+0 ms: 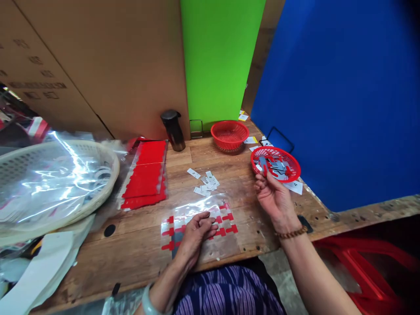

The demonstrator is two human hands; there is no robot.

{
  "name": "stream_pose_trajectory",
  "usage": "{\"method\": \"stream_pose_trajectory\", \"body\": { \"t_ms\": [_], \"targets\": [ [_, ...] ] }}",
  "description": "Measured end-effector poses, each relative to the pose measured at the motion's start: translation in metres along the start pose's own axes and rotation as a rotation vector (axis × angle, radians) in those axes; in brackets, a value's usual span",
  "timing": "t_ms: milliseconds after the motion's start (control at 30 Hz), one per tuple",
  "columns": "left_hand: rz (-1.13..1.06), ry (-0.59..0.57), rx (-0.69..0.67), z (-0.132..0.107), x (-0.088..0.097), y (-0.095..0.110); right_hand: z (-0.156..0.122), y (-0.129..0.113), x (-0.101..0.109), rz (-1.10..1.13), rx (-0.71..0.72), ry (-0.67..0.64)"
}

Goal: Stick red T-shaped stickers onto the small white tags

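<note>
On clear sheet [226,247], left hand [197,229] pressing, fingers [206,218] bent, right hand [274,197] at red basket [275,148], grip unclear

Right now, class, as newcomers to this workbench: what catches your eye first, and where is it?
The bright green panel and blue panel standing behind the wooden bench dominate. The right hand has its fingers at the near rim of a red basket of small pieces by the right edge. The left hand rests on a clear sheet with red T-shaped tabs near the front edge.

Paper pieces [206,183] lie behind the sheet [226,245], left of the basket [275,149].
</note>
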State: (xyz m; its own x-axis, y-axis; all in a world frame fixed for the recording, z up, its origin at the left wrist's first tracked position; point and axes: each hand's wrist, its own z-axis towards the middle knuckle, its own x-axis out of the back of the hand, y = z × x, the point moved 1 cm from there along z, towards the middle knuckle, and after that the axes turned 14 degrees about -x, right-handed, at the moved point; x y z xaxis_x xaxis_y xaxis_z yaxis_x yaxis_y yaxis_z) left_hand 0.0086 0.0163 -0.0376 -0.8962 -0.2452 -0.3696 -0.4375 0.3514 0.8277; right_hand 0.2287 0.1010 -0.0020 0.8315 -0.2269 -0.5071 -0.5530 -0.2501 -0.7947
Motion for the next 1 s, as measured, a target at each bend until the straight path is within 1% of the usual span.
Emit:
{"method": "stream_pose_trajectory", "body": {
  "t_ms": [33,67,133,167,200,300,400,500,667,867,1000],
  "targets": [
    [-0.007,-0.001,0.005,0.0,-0.003,-0.001,0.005,0.001,-0.004,-0.027,0.019,0.002],
    [-0.012,-0.002,0.012,0.0,-0.006,-0.001,0.011,0.004,-0.009,-0.124,0.035,0.001],
    [-0.017,0.001,0.028,-0.001,-0.011,-0.002,0.021,0.018,-0.022,-0.449,0.069,-0.005],
    [-0.02,0.002,0.034,-0.002,-0.013,-0.003,0.027,0.026,-0.03,-0.692,0.094,-0.01],
    [-0.023,0.002,0.038,-0.002,-0.014,-0.003,0.033,0.035,-0.037,-0.81,0.102,-0.023],
    [-0.028,-0.002,0.033,-0.002,-0.014,-0.004,0.049,0.055,-0.057,-1.017,0.15,-0.035],
    [-0.037,-0.006,0.038,-0.001,-0.012,-0.006,0.059,0.064,-0.072,-1.173,0.211,-0.014],
    [-0.04,-0.001,0.055,0.0,-0.01,-0.007,0.065,0.069,-0.077,-1.292,0.226,0.017],
    [-0.035,-0.016,0.061,0.002,-0.01,-0.007,0.078,0.074,-0.073,-1.403,0.198,0.048],
    [-0.014,-0.013,0.061,0.002,-0.01,-0.005,0.088,0.072,-0.068,-1.391,0.184,0.047],
    [-0.011,-0.018,0.056,0.001,-0.01,-0.006,0.086,0.066,-0.07,-1.34,0.201,0.003]
  ]
}}
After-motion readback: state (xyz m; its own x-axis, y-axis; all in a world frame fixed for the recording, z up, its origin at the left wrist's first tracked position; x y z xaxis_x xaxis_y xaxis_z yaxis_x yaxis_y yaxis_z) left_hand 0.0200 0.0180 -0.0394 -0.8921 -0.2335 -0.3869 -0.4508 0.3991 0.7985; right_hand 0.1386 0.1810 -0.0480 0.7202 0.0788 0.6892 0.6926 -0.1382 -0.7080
